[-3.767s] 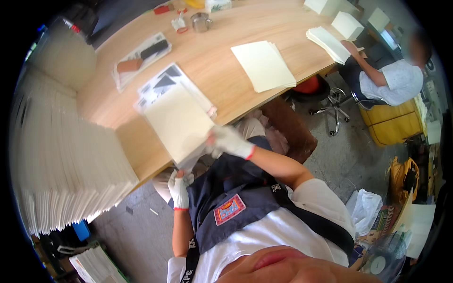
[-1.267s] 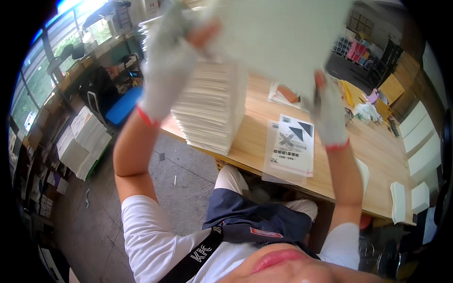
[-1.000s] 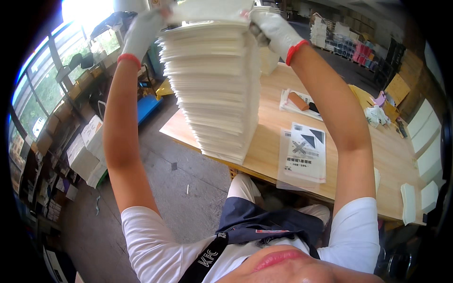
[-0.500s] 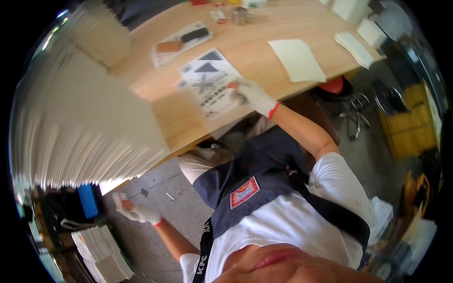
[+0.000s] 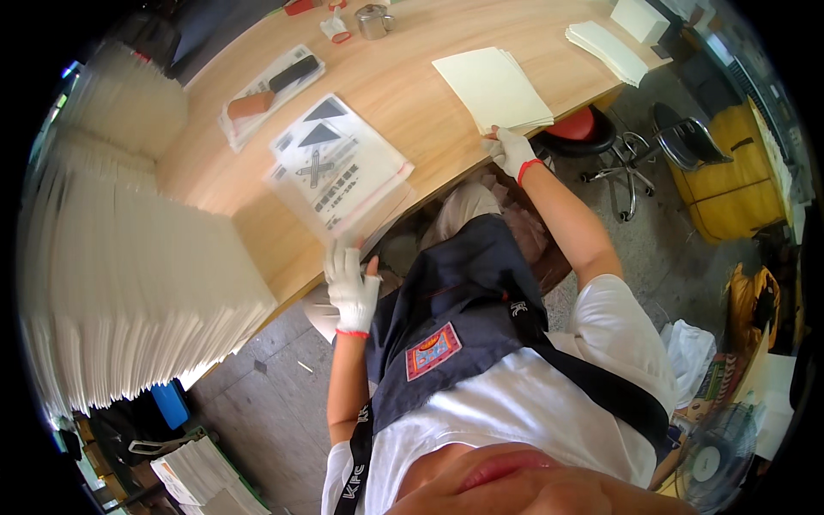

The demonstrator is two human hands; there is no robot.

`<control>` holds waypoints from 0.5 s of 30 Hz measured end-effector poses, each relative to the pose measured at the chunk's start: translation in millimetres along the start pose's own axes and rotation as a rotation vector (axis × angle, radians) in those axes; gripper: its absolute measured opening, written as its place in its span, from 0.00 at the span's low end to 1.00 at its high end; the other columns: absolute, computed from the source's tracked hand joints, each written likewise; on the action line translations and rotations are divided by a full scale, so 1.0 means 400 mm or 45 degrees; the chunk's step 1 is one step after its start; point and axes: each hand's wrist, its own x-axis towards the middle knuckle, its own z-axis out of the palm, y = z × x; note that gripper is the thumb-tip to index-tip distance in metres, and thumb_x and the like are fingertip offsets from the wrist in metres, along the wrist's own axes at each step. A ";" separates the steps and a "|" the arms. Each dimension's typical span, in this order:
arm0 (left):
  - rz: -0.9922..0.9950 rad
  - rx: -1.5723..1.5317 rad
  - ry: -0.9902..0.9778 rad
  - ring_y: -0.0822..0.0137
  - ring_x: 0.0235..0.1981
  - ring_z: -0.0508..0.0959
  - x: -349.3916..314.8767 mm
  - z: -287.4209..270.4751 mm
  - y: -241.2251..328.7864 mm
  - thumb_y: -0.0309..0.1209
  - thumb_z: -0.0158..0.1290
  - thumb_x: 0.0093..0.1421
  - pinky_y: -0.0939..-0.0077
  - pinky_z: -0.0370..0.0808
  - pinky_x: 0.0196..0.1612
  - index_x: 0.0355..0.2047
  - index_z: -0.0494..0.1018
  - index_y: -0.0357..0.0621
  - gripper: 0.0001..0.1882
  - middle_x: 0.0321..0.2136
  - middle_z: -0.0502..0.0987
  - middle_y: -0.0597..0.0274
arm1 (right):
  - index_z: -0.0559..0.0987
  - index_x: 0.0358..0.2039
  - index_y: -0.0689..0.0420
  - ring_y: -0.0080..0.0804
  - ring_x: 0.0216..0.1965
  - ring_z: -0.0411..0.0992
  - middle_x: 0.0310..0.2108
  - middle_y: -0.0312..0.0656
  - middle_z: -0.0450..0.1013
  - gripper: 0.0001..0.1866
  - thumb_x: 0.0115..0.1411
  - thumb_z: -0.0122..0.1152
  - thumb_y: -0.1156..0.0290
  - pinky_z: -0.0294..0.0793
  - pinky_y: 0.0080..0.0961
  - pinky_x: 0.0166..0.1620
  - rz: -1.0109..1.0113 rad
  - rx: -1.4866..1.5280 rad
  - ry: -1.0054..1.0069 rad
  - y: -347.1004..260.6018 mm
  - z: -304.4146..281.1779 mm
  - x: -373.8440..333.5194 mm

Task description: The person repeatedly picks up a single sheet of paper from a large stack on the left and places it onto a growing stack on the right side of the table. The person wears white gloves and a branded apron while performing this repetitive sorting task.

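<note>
My left hand (image 5: 350, 287), in a white glove with bare fingertips, is at the table's near edge, its fingers stretched and its thumb apart. Its fingertips are beside the near end of a pile of clear printed plastic bags (image 5: 343, 163), and it holds nothing. My right hand (image 5: 512, 156), gloved likewise with a red cuff, pinches the near corner of several cream paper sheets (image 5: 493, 86). Its thumb lies along the sheets' edge; the other fingers are curled and partly hidden.
A tall stack of white paper (image 5: 146, 266) fills the left. On the table (image 5: 403, 77) are a brown block (image 5: 251, 106), a black block (image 5: 293, 75), a metal cup (image 5: 374, 22) and more pale sheets (image 5: 608, 51). A swivel chair (image 5: 592, 133) stands at the right.
My right hand has left the printed bags and moved right to the cream sheets. My left hand has come from the lower left up to the bags' near end. The view has shifted.
</note>
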 end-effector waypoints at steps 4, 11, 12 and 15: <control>0.083 0.325 -0.354 0.46 0.59 0.57 0.112 0.051 -0.047 0.43 0.52 0.54 0.51 0.51 0.60 0.53 0.66 0.50 0.26 0.58 0.60 0.46 | 0.73 0.35 0.54 0.16 0.16 0.64 0.23 0.37 0.72 0.05 0.61 0.50 0.69 0.58 0.11 0.13 -0.020 0.345 0.016 0.001 -0.022 0.014; 0.130 0.503 -0.475 0.46 0.61 0.55 0.238 0.113 -0.155 0.46 0.49 0.55 0.52 0.51 0.61 0.59 0.60 0.55 0.31 0.60 0.56 0.50 | 0.71 0.34 0.54 0.32 0.22 0.71 0.24 0.42 0.73 0.13 0.65 0.42 0.60 0.71 0.26 0.24 0.184 0.057 -0.454 0.036 -0.041 -0.165; 0.112 0.501 -0.503 0.47 0.60 0.56 0.255 0.115 -0.145 0.45 0.50 0.55 0.53 0.52 0.61 0.58 0.60 0.55 0.30 0.60 0.57 0.51 | 0.72 0.37 0.57 0.32 0.21 0.72 0.26 0.45 0.74 0.15 0.64 0.45 0.58 0.71 0.24 0.22 0.245 0.248 -0.462 0.075 -0.086 -0.146; 0.246 0.541 -0.423 0.52 0.54 0.65 0.261 0.117 -0.173 0.40 0.54 0.52 0.56 0.62 0.55 0.52 0.65 0.54 0.26 0.55 0.63 0.55 | 0.70 0.43 0.57 0.28 0.17 0.71 0.27 0.44 0.74 0.16 0.62 0.49 0.59 0.70 0.21 0.18 0.195 0.179 -0.243 0.080 -0.165 -0.097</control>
